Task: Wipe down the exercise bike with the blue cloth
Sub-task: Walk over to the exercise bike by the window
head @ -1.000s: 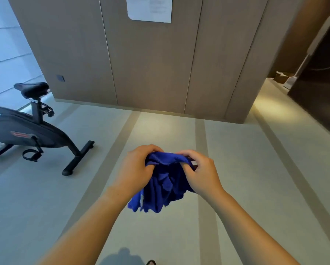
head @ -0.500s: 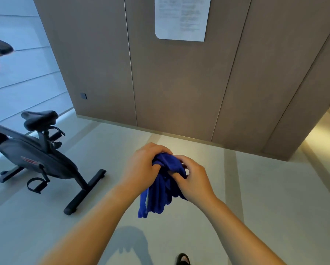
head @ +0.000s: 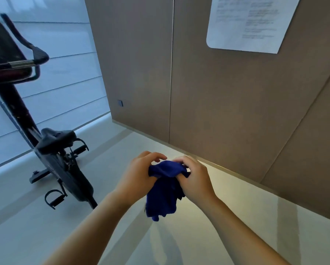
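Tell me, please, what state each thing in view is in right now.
blue cloth, bunched up, gripped in the air, lower end hanging.
left hand, gripping the cloth's top.
right hand, gripping the cloth's top.
exercise bike, upright on the floor, untouched, nobody on it.
paper sheet, flat on the wall panel.

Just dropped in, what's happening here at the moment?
A person is holding a bunched blue cloth in front of them, gripped by the left hand and the right hand, with part of it hanging down between them. The exercise bike stands off to the left by the window, apart from the hands and the cloth, so wiping has not yet begun. A printed sheet hangs on the wall panel ahead.
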A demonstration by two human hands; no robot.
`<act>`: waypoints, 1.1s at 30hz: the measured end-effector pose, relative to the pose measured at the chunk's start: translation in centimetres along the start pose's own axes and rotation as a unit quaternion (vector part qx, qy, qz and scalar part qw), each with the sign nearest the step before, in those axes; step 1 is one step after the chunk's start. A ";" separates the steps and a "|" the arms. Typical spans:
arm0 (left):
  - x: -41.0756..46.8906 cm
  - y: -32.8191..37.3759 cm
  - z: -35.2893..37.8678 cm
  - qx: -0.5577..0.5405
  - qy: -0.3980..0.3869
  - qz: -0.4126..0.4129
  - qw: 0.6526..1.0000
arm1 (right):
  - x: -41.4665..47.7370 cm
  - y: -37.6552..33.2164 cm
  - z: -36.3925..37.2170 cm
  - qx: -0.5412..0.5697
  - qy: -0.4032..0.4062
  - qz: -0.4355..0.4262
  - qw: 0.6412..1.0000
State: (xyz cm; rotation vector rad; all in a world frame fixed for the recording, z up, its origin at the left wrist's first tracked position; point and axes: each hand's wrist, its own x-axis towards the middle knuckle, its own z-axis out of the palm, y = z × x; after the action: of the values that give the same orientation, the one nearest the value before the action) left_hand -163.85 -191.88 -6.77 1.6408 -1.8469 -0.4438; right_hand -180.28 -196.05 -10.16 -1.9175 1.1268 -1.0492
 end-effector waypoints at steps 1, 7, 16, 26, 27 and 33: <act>2.1 -1.5 -0.3 0.004 0.002 -0.007 1.000 | 2.5 0.6 0.7 -0.001 -0.004 -0.007 1.000; 15.2 -10.7 -2.7 0.032 0.040 -0.036 0.998 | 18.4 3.7 6.1 0.015 -0.034 -0.040 0.999; 32.5 -22.5 -9.8 0.073 0.071 -0.066 0.993 | 39.1 6.3 14.8 0.079 -0.071 -0.055 0.993; 49.5 -36.2 -15.6 0.123 0.135 -0.092 0.979 | 62.7 10.1 25.7 0.114 -0.120 -0.093 0.982; 51.2 -37.7 -16.2 0.124 0.145 -0.103 0.976 | 65.3 10.4 26.7 0.118 -0.130 -0.095 0.980; 60.1 -45.0 -21.3 0.146 0.194 -0.187 0.952 | 79.9 10.3 33.3 0.121 -0.212 -0.150 0.958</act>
State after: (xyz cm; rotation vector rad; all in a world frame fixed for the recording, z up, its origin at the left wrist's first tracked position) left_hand -117.82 -254.89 -5.13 2.1156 -1.3582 0.0121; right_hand -130.46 -267.61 -9.81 -2.0195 0.4566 -0.8244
